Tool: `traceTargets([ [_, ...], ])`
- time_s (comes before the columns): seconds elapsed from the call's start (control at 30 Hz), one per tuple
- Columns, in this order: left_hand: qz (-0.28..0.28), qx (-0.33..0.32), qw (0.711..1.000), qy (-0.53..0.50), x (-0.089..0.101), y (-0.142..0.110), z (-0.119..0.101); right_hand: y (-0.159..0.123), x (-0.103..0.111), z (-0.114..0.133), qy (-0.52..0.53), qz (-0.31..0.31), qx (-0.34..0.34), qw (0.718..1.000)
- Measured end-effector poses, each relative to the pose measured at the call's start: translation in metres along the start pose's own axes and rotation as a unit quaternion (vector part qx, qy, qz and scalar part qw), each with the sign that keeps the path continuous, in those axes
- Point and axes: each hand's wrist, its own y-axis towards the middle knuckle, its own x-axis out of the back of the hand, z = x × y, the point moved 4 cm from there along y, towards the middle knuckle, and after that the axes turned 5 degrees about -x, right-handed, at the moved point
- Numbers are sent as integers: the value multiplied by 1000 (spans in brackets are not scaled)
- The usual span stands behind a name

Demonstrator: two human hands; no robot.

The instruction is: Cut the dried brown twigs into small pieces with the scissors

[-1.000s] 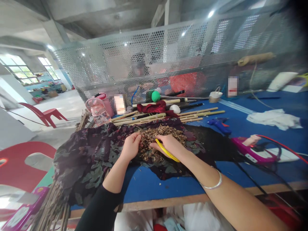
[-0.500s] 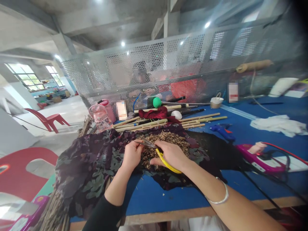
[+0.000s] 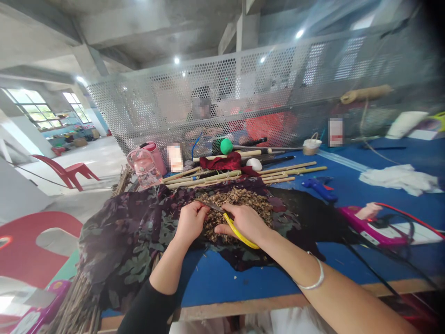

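Note:
My right hand (image 3: 247, 221) is wrapped round yellow-handled scissors (image 3: 243, 235) whose dark blades point left. Close beside the blades, my left hand (image 3: 191, 220) is closed in a pinch; whatever its fingertips hold is too small to make out. Both hands are over a heap of dry brown plant bits (image 3: 248, 197). Under the heap spreads a dark patterned cloth (image 3: 139, 241), which hangs over the table's left side.
Bamboo sticks (image 3: 295, 171), a green ball (image 3: 226, 146) and a pink bottle (image 3: 156, 160) lie beyond the cloth. To the right are a blue glue gun (image 3: 319, 188), a magenta power strip (image 3: 378, 227) and white gloves (image 3: 399, 179). A perforated metal screen (image 3: 146, 106) rises behind; a person sits beyond it.
The scissor blades have shifted slightly and now reach farther left across my left fingertips. Both hands keep nearly the same place and grip. The view has moved a little.

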Motion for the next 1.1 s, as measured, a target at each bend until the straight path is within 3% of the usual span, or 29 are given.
traceTargets([
  [0.33,27,12,999,31,3,0,2,1,-9,-4,-36,16,-24,999],
  [0.47,7,51,996,-67,-1,1,6,2,-10,-5,4,12,-37,999],
  [0.53,-31,121,970,-207,-4,2,12,2,-8,-5,30,-2,-41,999],
  [0.6,-78,182,913,-356,-7,2,16,1,-4,-4,47,-11,-31,998],
  [0.67,-110,206,857,-460,-8,4,19,0,-1,-1,51,-17,-19,998],
  [0.77,-133,211,806,-536,-9,6,21,-3,0,4,37,-31,-9,999],
  [0.93,-138,208,768,-590,-13,7,21,-6,-4,12,9,-59,1,998],
  [1.1,-106,242,771,-580,-19,0,14,-5,-5,12,-22,-69,-23,997],
])
